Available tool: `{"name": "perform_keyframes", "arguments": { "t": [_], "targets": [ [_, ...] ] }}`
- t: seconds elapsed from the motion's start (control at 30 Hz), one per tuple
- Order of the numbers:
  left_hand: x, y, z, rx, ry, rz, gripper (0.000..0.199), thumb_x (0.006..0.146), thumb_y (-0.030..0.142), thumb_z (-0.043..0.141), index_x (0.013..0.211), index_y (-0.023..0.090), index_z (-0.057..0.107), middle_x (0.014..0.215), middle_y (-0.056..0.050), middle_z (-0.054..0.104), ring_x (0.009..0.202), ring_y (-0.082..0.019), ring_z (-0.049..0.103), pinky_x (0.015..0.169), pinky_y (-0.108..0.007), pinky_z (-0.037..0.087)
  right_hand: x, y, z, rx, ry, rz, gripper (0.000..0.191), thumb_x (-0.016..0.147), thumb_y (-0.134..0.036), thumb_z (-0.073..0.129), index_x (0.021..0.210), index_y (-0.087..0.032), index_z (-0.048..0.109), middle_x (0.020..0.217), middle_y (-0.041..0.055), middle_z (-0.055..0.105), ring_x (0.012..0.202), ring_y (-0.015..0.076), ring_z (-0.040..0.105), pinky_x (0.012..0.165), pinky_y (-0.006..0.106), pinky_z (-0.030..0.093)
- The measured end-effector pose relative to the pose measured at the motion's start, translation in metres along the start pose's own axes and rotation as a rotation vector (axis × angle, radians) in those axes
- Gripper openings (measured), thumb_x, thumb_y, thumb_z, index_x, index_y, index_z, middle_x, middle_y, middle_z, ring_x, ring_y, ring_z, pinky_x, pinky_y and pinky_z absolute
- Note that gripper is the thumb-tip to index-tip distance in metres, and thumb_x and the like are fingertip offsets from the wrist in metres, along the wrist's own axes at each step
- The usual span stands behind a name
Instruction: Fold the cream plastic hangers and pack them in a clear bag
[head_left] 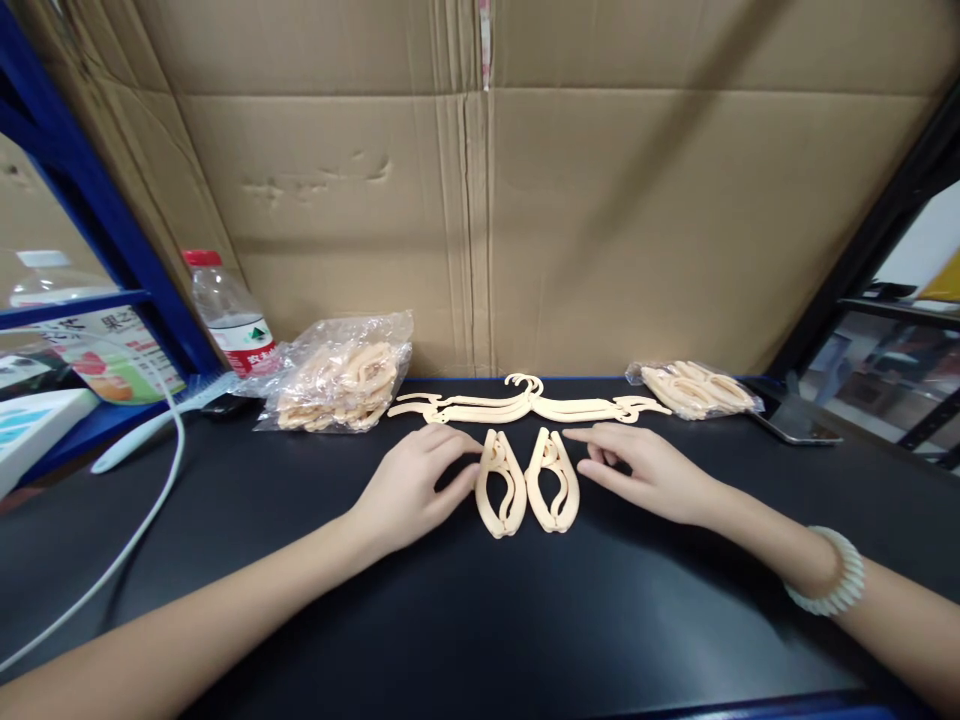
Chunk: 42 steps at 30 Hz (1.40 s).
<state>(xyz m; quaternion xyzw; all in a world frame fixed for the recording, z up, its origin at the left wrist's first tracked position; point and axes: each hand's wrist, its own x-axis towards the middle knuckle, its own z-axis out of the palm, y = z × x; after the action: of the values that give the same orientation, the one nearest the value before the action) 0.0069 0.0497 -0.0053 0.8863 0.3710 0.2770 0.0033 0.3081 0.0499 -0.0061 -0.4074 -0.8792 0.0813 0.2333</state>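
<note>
Two folded cream plastic travel hangers lie side by side on the black tabletop, the left folded hanger (490, 520) and the right folded hanger (571, 492). My left hand (416, 480) rests beside the left one, thumb and fingers apart, their tips at its outer edge. On the other side, my right hand (645, 470) has its index finger stretched out by the top of the right one, thumb apart and the other fingers curled. Neither hand grips anything. Just behind lie unfolded hangers (491, 411), arms spread and hooks pointing back.
A clear bag of folded hangers (337, 385) stands at back left, with a red-capped bottle (232, 315) behind it. Another bagged set (697, 388) and a dark phone (799, 420) lie at back right. A white cable (161, 500) crosses the left side; cardboard (637, 230) walls the back.
</note>
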Motion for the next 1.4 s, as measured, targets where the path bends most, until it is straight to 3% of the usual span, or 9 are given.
{"name": "perform_keyframes", "arguments": {
  "t": [0.17,0.3,0.4,0.53,0.6,0.73,1.0,1.23,1.4],
  "targets": [
    [0.003,-0.038,0.007,0.114,0.035,-0.151,0.031,0.090,0.033,0.047,0.112,0.016,0.061,0.115,-0.012,0.061,0.110,-0.029,0.055,0.097,-0.044,0.044,0.003,0.033,-0.007,-0.053,0.097,0.115,0.034,0.094,-0.038,0.046,0.111,-0.014,0.064,0.068,0.0017,0.058,0.059,0.0160,0.050,0.058,0.029,0.040],
    [0.003,-0.049,0.009,0.274,-0.031,-0.258,0.046,0.089,0.041,0.048,0.122,0.010,0.055,0.114,-0.016,0.057,0.110,-0.033,0.052,0.095,-0.050,0.043,0.003,0.054,-0.005,-0.124,0.163,0.189,0.033,0.091,-0.038,0.046,0.106,-0.015,0.064,0.070,0.0030,0.057,0.062,0.0184,0.053,0.057,0.030,0.041],
    [0.003,-0.048,0.009,0.319,-0.057,-0.288,0.049,0.091,0.044,0.044,0.129,0.013,0.050,0.111,-0.014,0.056,0.108,-0.032,0.051,0.096,-0.050,0.041,0.003,0.063,0.000,-0.174,0.181,0.197,0.032,0.089,-0.036,0.047,0.106,-0.016,0.064,0.083,0.0068,0.060,0.064,0.0185,0.055,0.061,0.032,0.046],
    [0.003,-0.045,0.008,0.322,-0.085,-0.288,0.046,0.093,0.046,0.040,0.124,0.014,0.054,0.112,-0.013,0.054,0.111,-0.032,0.049,0.096,-0.049,0.040,0.003,0.068,0.007,-0.178,0.169,0.179,0.031,0.087,-0.028,0.047,0.112,-0.016,0.062,0.116,0.0133,0.059,0.063,0.0163,0.056,0.064,0.036,0.051],
    [0.003,-0.045,0.008,0.326,-0.096,-0.286,0.045,0.093,0.046,0.041,0.121,0.015,0.056,0.112,-0.013,0.054,0.111,-0.032,0.048,0.095,-0.049,0.040,0.003,0.070,0.008,-0.196,0.160,0.177,0.031,0.087,-0.025,0.047,0.112,-0.016,0.062,0.121,0.0132,0.058,0.071,0.0188,0.059,0.067,0.036,0.052],
    [0.002,-0.046,0.009,0.323,-0.094,-0.263,0.041,0.094,0.045,0.041,0.118,0.015,0.056,0.113,-0.014,0.054,0.112,-0.032,0.048,0.094,-0.048,0.041,0.004,0.071,0.009,-0.235,0.118,0.180,0.031,0.088,-0.023,0.047,0.115,-0.016,0.061,0.113,0.0119,0.061,0.087,0.0238,0.061,0.075,0.038,0.052],
    [0.002,-0.045,0.009,0.333,-0.086,-0.253,0.038,0.092,0.043,0.043,0.112,0.014,0.057,0.114,-0.014,0.055,0.111,-0.032,0.049,0.093,-0.048,0.043,0.004,0.068,0.012,-0.185,0.131,0.203,0.024,0.091,-0.028,0.046,0.105,-0.019,0.063,0.107,0.0094,0.061,0.096,0.0255,0.061,0.080,0.038,0.049],
    [0.002,-0.045,0.008,0.295,-0.073,-0.270,0.039,0.091,0.041,0.046,0.118,0.014,0.054,0.118,-0.015,0.054,0.115,-0.033,0.049,0.097,-0.049,0.042,0.008,0.064,0.010,-0.116,0.180,0.253,0.017,0.089,-0.029,0.051,0.082,-0.020,0.063,0.086,0.0047,0.066,0.079,0.0220,0.062,0.072,0.034,0.045],
    [0.002,-0.041,0.009,0.036,0.088,-0.285,0.043,0.088,0.037,0.049,0.125,0.016,0.045,0.123,-0.013,0.052,0.117,-0.030,0.050,0.100,-0.048,0.043,0.006,0.060,0.004,-0.124,0.279,0.295,0.015,0.088,-0.031,0.053,0.083,-0.021,0.063,0.072,0.0019,0.064,0.063,0.0192,0.057,0.059,0.029,0.039]
  ]
}}
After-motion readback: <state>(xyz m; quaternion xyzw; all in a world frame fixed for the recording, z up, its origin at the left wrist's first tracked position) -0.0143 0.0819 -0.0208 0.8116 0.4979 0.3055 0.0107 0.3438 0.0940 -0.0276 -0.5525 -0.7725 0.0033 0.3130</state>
